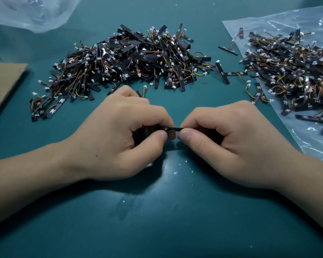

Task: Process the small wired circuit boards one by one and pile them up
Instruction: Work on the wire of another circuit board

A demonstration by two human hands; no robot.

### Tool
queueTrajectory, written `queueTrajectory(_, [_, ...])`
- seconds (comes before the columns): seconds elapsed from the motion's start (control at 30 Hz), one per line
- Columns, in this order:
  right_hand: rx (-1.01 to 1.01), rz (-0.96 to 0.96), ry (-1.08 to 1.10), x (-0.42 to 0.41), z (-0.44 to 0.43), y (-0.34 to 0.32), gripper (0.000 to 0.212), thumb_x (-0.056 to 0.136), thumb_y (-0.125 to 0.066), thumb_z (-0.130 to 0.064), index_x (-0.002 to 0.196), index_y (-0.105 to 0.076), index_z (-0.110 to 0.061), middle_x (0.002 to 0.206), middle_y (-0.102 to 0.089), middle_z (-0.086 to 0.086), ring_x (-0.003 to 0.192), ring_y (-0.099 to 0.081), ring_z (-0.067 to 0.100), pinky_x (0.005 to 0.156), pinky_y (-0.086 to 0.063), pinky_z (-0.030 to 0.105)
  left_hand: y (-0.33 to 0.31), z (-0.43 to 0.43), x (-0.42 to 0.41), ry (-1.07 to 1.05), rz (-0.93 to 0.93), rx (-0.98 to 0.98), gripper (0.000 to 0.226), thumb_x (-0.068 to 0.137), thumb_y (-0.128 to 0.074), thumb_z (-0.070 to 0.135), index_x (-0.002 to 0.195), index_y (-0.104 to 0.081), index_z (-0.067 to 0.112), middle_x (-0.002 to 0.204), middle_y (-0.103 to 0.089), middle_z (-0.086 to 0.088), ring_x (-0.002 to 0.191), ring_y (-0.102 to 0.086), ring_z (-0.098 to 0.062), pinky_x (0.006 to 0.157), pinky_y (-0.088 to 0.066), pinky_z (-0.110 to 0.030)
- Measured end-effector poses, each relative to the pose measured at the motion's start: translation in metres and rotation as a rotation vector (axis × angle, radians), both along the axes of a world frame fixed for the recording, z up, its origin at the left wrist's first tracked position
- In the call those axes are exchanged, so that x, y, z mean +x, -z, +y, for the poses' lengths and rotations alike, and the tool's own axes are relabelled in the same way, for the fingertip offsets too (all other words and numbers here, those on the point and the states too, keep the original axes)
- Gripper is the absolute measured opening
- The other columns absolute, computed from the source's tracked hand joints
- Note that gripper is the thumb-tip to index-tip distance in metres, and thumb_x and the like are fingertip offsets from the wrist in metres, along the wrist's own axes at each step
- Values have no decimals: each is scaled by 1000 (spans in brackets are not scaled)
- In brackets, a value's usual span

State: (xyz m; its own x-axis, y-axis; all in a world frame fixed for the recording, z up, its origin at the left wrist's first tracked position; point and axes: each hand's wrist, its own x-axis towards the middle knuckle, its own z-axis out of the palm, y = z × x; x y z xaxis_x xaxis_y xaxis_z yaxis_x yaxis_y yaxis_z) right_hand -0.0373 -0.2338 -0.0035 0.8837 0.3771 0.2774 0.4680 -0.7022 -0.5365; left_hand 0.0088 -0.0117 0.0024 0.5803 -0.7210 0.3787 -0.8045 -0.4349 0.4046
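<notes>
Board (173, 129) mostly hidden from me by fingers; it runs left-right, pinched between left hand (119, 135) and right hand (226, 138).

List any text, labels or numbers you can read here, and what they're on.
No text is readable.
White print on boards in the middle pile: too small and blurred to read.
Same for the right pile.
No print shows on the held board, seen edge-on.
No print seen on the cardboard, left bag or right bag.
</notes>
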Motion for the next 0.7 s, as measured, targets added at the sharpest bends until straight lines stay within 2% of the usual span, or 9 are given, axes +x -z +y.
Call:
queueTrajectory(0.2, [6,-14,-14,0,0,0,16,98,-60,-34,88,-71,-27,59,-54,-13,54,-48,12,52,-44,39,0,1,2,4,-20,19,9,80,-66,8,77,-75,6,66,-54,6,62,-41,-16,69,-53,-48])
queueTrajectory(0.33, [10,-10,-19,0,0,-1,18,98,-59,-37,89,-71,-28,60,-57,-12,54,-50,12,53,-45,39,1,1,2,-6,-13,4,10,81,-65,8,77,-75,9,70,-49,10,63,-41,-16,72,-52,-49])
queueTrajectory(0.7, [-15,0,-26,0,-1,-1,19,98,-60,-38,89,-72,-27,61,-60,-11,56,-54,13,53,-45,39,2,1,6,0,-32,27,10,79,-67,11,71,-74,9,66,-50,7,61,-41,-18,70,-51,-50])
